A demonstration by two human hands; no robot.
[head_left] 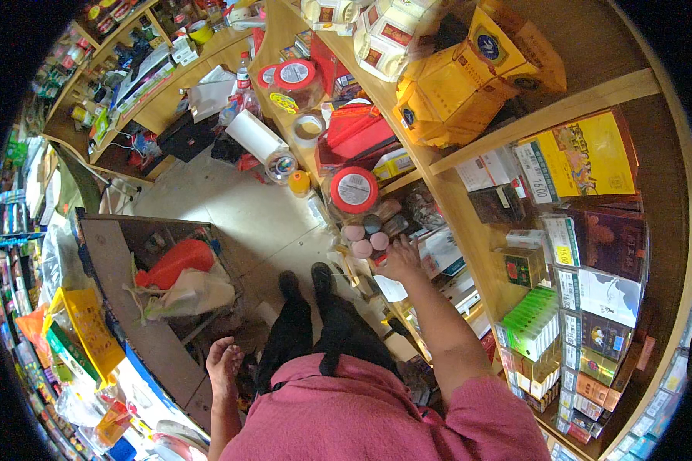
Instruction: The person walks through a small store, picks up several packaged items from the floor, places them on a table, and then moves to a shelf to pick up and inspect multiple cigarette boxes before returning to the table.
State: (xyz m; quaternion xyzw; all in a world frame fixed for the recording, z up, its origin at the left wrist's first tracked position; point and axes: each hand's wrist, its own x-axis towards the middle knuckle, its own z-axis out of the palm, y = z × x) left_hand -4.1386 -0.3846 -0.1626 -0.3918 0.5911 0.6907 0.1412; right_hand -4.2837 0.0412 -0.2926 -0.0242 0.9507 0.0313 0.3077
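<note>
My right hand [401,262] reaches down over a low shelf, its fingertips at the edge of a group of small round-topped pink items [362,249]. Whether those fingers grip anything cannot be made out. Just behind the pink items stands a clear plastic jar with a red lid [353,190]. White papers [390,288] lie beneath my right wrist. My left hand [224,360] hangs at my side with its fingers loosely curled and apart; nothing shows in it. Nearest to it is an open cabinet [141,218] holding a red bag [179,262] and a whitish plastic bag [199,297].
To my right, a wooden shelf unit [461,230] holds cigarette packs [530,320] and price tags [545,167]. A yellow gift bag [458,86] rests higher up. Ahead on the ledge are a white roll [256,135], a tape roll [308,128] and a bottle [243,72].
</note>
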